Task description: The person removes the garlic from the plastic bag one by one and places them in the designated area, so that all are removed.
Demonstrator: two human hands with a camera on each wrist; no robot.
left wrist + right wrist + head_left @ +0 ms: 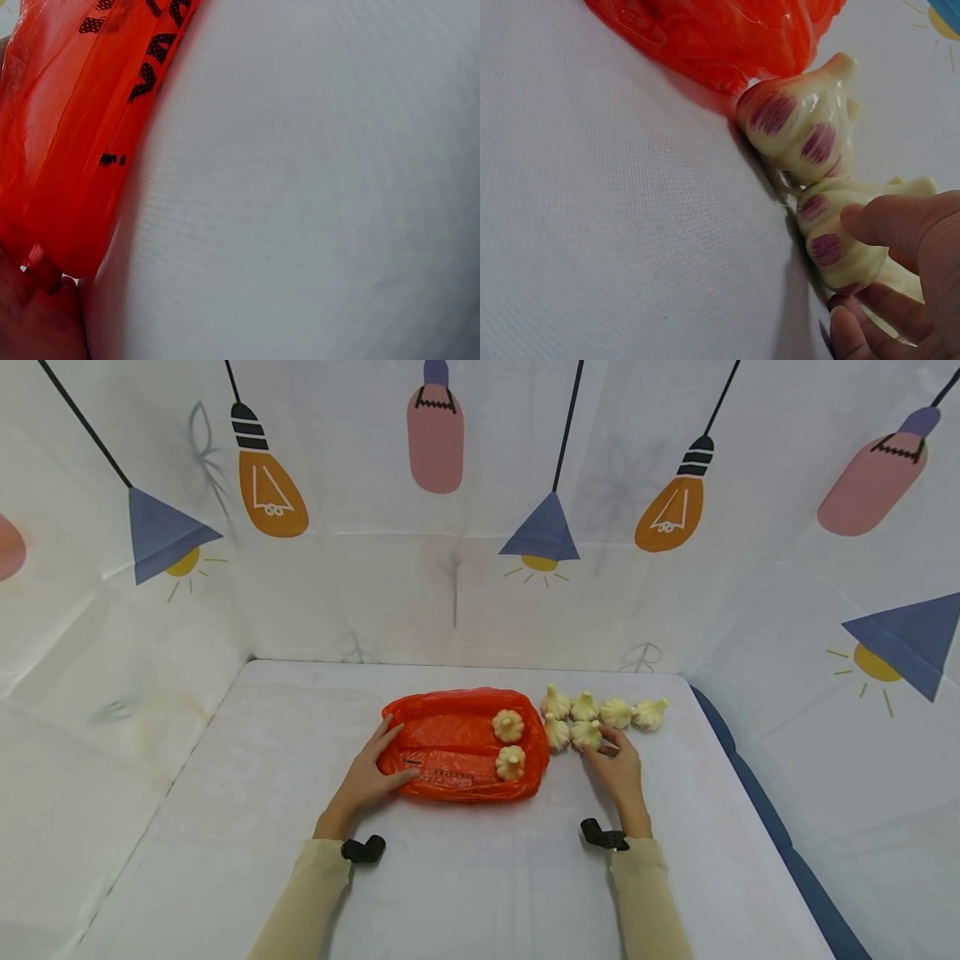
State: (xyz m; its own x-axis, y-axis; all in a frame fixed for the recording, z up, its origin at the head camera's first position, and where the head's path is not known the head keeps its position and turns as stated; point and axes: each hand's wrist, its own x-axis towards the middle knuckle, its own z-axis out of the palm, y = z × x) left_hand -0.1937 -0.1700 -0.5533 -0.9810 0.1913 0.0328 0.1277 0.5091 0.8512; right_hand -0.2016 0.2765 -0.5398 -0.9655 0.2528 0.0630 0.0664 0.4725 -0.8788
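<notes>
A red plastic bag (438, 727) with black print lies spread in a rounded rectangle with raised edges. My left hand (369, 775) holds its left end, thumb over the near edge and fingers at the far-left corner. Two garlic bulbs, one far (508, 725) and one near (511, 762), sit on the bag's right part. My right hand (618, 772) pinches another garlic bulb (832, 232), pale with purple patches, between thumb and fingers. Beside it, close to the bag, stands a similar bulb (802, 124). In the left wrist view, the bag (82, 150) hides most of the left hand.
Several more garlic bulbs (616, 712) stand in a row behind the right hand, right of the bag. All lies on a white-covered table (480, 877). White cloth walls (480, 602) with printed lamps rise behind and at both sides. Dark blue material (757, 793) runs along the table's right edge.
</notes>
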